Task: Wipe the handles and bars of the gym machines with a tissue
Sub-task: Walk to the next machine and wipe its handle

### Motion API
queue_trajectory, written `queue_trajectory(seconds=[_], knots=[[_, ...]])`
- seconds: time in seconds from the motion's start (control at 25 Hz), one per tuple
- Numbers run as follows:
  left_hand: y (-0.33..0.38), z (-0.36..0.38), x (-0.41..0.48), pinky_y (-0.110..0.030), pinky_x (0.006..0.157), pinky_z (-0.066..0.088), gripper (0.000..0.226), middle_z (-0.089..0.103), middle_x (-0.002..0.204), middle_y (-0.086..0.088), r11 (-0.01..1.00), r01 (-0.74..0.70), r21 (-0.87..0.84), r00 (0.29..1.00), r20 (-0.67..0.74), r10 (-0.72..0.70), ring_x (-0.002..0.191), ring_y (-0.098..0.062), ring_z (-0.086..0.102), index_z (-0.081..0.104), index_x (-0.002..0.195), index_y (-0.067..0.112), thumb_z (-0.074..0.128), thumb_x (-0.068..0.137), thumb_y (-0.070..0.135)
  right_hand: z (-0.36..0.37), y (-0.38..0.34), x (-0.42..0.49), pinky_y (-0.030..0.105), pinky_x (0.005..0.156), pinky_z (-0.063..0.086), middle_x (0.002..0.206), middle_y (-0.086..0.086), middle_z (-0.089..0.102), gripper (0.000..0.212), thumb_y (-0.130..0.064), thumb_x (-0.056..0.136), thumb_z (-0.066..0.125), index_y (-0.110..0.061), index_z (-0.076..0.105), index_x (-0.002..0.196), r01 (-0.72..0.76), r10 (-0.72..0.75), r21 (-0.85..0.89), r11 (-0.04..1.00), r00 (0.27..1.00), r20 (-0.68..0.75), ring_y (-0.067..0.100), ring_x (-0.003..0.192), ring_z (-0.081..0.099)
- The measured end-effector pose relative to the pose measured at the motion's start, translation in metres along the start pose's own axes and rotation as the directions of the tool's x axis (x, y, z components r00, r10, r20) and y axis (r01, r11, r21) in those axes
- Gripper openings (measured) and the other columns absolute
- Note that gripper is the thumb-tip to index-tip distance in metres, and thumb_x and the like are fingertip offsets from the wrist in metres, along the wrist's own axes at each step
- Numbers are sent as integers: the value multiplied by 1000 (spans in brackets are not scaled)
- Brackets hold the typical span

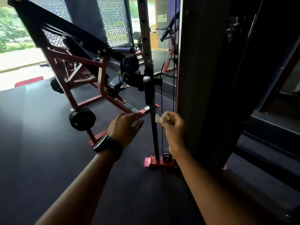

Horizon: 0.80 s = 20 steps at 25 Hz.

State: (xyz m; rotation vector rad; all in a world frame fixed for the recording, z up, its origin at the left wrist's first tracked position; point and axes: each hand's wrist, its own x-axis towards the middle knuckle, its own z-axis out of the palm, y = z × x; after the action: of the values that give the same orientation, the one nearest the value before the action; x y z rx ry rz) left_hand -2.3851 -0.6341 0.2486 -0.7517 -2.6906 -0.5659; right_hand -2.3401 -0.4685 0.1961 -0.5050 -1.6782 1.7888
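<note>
— Dark gym floor is seen beneath a cable machine; where is the tissue kept?
— Crumpled, it is pinched in the right hand, just beside the upright bar, presumably to be wiped next; the left hand is spread, nothing held.
— What is in the way?
— A cable is strung close alongside; the black handle is mounted higher.

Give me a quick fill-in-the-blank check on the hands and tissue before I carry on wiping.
Of the left hand and right hand, the tissue is pinched by the ____ one.
The black watch is on the ____ wrist.
The base plate under the upright bar is coloured ____.
Missing words: right; left; red.
</note>
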Motion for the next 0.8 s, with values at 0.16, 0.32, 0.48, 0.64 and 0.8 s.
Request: queue_trajectory(seconds=[0.16,0.32,0.48,0.64,0.8], knots=[[-29,30,86,-29,81,45,38,67,118,-4,995,-97,-34,992,-79,94,106,-20,58,60,133,25,58,96,34,50,26,61,40,82,60,97,-3,68,24,-15,86,75,-29,59,97,36,-15,161,986,991,-130,17,92,69],[-46,53,158,-32,90,44,42,60,135,-4,983,-181,-26,976,-124,176,119,-24,54,57,136,18,58,96,32,88,38,113,34,84,59,96,-12,71,21,-13,85,75,-31,67,92,70,-19,205,976,971,-240,7,95,68],[-56,77,210,-40,93,47,52,51,145,-5,952,-304,34,940,-153,305,123,-25,49,51,142,17,47,97,43,116,40,154,27,84,56,102,-11,72,16,-19,91,71,-32,68,101,130,-41,267,955,949,-314,6,102,67],[-77,95,247,-42,96,46,53,50,146,-5,918,-396,25,893,-224,391,125,-25,46,52,141,16,46,97,43,139,52,190,39,96,55,115,-3,70,16,-22,96,66,-23,68,112,217,-160,160,963,937,-311,14,113,65],[-92,108,276,-43,91,51,44,59,137,-2,851,-524,-32,825,-269,498,119,-24,54,60,135,14,57,97,36,167,61,215,47,90,56,110,6,69,21,-23,96,64,-9,69,110,314,-277,54,948,897,-344,23,107,67]])
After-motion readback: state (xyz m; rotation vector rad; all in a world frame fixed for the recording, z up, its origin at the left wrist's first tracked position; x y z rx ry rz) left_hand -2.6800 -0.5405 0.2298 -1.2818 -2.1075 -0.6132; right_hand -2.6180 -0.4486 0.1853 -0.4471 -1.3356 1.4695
